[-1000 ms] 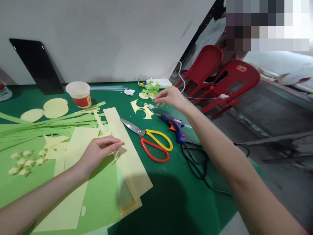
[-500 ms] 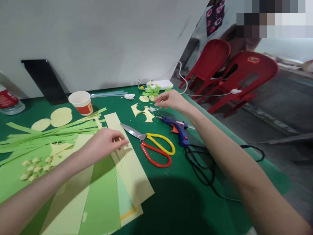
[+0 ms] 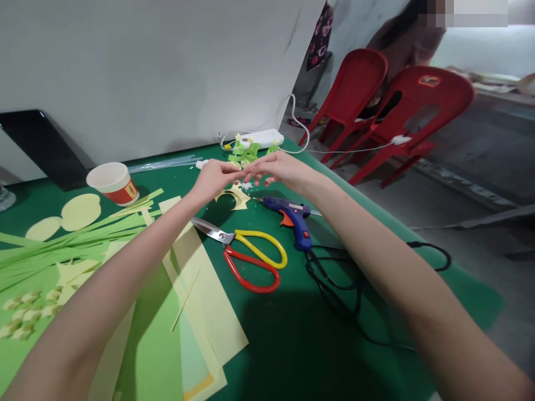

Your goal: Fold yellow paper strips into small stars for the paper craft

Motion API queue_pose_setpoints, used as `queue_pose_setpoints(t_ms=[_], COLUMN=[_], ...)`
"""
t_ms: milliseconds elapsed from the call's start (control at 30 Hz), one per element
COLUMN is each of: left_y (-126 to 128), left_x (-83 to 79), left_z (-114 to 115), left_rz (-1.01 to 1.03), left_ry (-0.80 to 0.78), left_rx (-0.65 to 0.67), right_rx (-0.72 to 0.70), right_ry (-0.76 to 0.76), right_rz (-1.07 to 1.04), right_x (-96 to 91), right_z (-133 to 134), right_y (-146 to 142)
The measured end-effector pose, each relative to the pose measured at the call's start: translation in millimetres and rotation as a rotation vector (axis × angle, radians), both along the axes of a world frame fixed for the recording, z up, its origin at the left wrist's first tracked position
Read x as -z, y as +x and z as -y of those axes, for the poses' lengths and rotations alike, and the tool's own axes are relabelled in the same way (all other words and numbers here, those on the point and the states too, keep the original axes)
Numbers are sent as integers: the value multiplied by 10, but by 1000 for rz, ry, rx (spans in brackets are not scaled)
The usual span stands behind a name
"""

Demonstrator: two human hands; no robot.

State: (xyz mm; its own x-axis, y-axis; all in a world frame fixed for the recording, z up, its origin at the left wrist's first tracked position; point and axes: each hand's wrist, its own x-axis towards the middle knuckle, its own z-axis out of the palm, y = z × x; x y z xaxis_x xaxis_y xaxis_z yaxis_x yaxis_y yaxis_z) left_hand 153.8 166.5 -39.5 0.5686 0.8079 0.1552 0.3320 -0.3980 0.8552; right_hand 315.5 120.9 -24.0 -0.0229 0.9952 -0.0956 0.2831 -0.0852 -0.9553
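My left hand and my right hand meet fingertip to fingertip above the green table, over a yellow paper offcut. Both hands' fingers are pinched together on something small that I cannot make out. Just behind them stands a small green and yellow paper model. A blue glue gun lies right below my right hand. Scissors with a yellow and a red handle lie under my left forearm's far side. A thin stick rests on the yellow paper sheets.
A paper cup and yellow paper discs sit at the left, beside long green paper strips. Small folded paper stars lie at the far left. The glue gun's black cord loops right. Red chairs stand beyond the table.
My left hand let go of the thin stick on the yellow sheets and moved up and right to meet my right hand. The view has shifted left.
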Motion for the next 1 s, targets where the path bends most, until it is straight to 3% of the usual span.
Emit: queue_pose_setpoints(t_ms=[333, 600, 833, 1000], left_y=[99, 1, 16, 86], left_x=[7, 21, 111, 52], left_z=[-67, -115, -139, -90], left_rz=[-35, -129, -159, -134], left_ry=[27, 115, 294, 283], left_rx=[-33, -56, -95, 8], right_rx=[113, 248, 183, 138], right_ry=[-1, 57, 74, 117], right_rz=[-81, -205, -265, -236], right_x=[37, 23, 32, 49], right_z=[-27, -104, -58, -33], right_y=[-26, 46, 55, -3])
